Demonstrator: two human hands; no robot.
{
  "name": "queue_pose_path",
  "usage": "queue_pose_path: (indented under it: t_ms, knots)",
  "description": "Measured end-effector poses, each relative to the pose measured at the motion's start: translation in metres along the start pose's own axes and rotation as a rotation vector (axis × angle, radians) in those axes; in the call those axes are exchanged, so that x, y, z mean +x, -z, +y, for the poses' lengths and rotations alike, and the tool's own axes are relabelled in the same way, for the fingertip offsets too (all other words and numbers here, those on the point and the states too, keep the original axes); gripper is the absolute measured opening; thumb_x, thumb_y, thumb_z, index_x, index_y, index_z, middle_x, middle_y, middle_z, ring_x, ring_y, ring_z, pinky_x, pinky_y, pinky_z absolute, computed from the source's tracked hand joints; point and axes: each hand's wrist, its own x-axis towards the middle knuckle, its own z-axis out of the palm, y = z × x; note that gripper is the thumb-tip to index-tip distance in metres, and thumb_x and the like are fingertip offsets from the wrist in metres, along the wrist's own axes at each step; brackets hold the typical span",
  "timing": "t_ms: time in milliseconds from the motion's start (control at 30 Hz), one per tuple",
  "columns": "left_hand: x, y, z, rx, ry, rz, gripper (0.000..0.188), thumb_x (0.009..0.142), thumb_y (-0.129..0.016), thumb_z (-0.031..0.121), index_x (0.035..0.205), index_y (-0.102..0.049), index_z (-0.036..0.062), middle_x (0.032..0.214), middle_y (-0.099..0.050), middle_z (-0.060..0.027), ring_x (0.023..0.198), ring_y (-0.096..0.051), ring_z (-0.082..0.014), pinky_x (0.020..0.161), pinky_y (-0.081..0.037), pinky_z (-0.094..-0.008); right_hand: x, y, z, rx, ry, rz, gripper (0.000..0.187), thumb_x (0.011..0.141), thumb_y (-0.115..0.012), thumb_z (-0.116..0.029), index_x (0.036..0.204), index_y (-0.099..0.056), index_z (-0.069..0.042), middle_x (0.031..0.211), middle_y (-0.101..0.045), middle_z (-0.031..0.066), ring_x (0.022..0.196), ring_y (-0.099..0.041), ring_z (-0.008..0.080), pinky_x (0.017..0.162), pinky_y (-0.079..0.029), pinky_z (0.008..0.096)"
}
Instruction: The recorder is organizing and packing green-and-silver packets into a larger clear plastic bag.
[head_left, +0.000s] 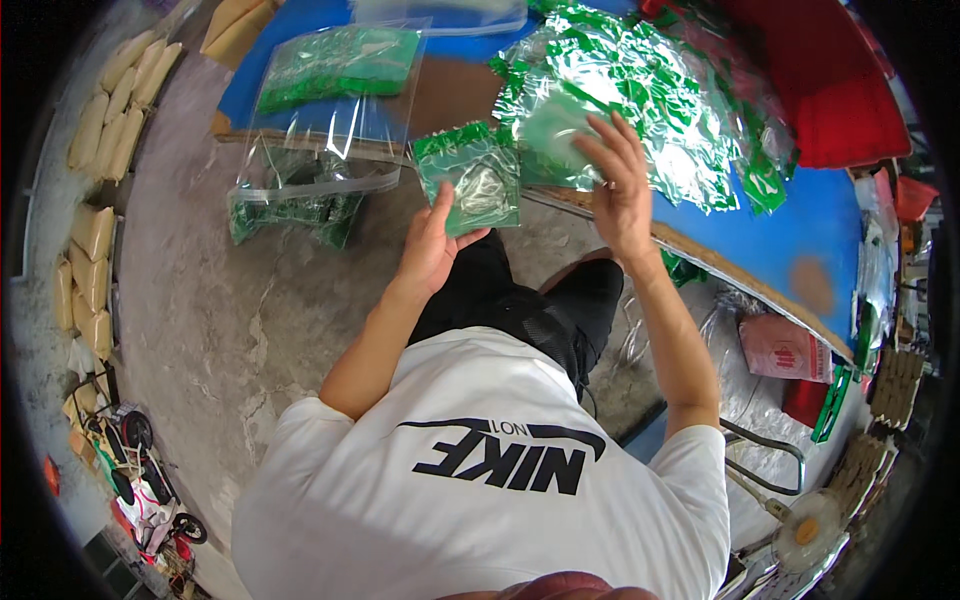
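In my left hand (432, 245) are one or more flat green-and-clear plastic packets (468, 185), gripped at the lower left edge with the thumb on top. My right hand (622, 190) is raised over the front edge of the table, its fingers stretched and apart. A blurred, pale green packet (555, 135) lies just left of its fingertips; whether they touch it I cannot make out. Behind that hand spreads a large heap of shiny green-and-clear packets (665, 95). To the left, a big clear zip bag (325, 150) hangs over the table edge with green packets (340, 65) in or under it.
The blue tabletop (825, 235) has a wooden front edge. A red bin (835, 85) stands at the far right. Below are a pink-and-red package (785, 350) and a metal tube frame (770, 455). A fan (805, 530) stands lower right. Tan sacks (110, 140) line the left wall.
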Motion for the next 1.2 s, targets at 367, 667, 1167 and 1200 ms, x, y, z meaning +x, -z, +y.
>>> queue_pose_path:
  t_ms: [367,667,1167,1200]
  knots:
    - [-0.011,0.007,-0.017,-0.023,0.077,-0.048,0.038,0.091,-0.071,0.013,0.126,-0.058,0.0056,0.122,-0.064,-0.0072,0.112,-0.063,-0.0210,0.097,-0.052,-0.0389,-0.016,-0.025,0.006,-0.222,0.067,-0.274,0.052,0.093,-0.060,-0.026,0.138,-0.051,-0.002,0.143,-0.048,0.0203,0.140,-0.037,0.0372,0.117,-0.025,0.0556]
    - [0.007,-0.006,-0.044,-0.361,0.246,-0.061,0.042,0.096,-0.064,0.015,0.135,-0.049,0.0089,0.134,-0.056,-0.0093,0.124,-0.055,-0.0258,0.107,-0.047,-0.0461,0.005,-0.036,0.003,0.041,0.019,-0.272,0.043,0.080,-0.056,0.004,0.123,-0.061,0.001,0.130,-0.058,0.0168,0.121,-0.054,0.0377,0.100,-0.045,0.0452]
    - [0.005,0.020,-0.018,-0.219,0.056,-0.093,0.043,0.093,-0.064,0.005,0.134,-0.051,0.0032,0.131,-0.060,-0.0110,0.122,-0.058,-0.0257,0.105,-0.049,-0.0423,0.020,-0.055,0.037,-0.415,0.040,-0.268,0.058,0.100,-0.044,-0.048,0.131,-0.059,-0.001,0.145,-0.049,0.0193,0.143,-0.029,0.0444,0.116,-0.020,0.0614]
    - [0.006,0.017,-0.015,-0.300,0.116,-0.109,0.041,0.094,-0.062,0.004,0.133,-0.052,0.0012,0.131,-0.060,-0.0119,0.123,-0.058,-0.0271,0.108,-0.047,-0.0435,0.007,-0.059,0.030,-0.329,0.093,-0.229,0.052,0.098,-0.050,-0.040,0.131,-0.059,-0.002,0.142,-0.053,0.0184,0.138,-0.037,0.0445,0.114,-0.027,0.0579]
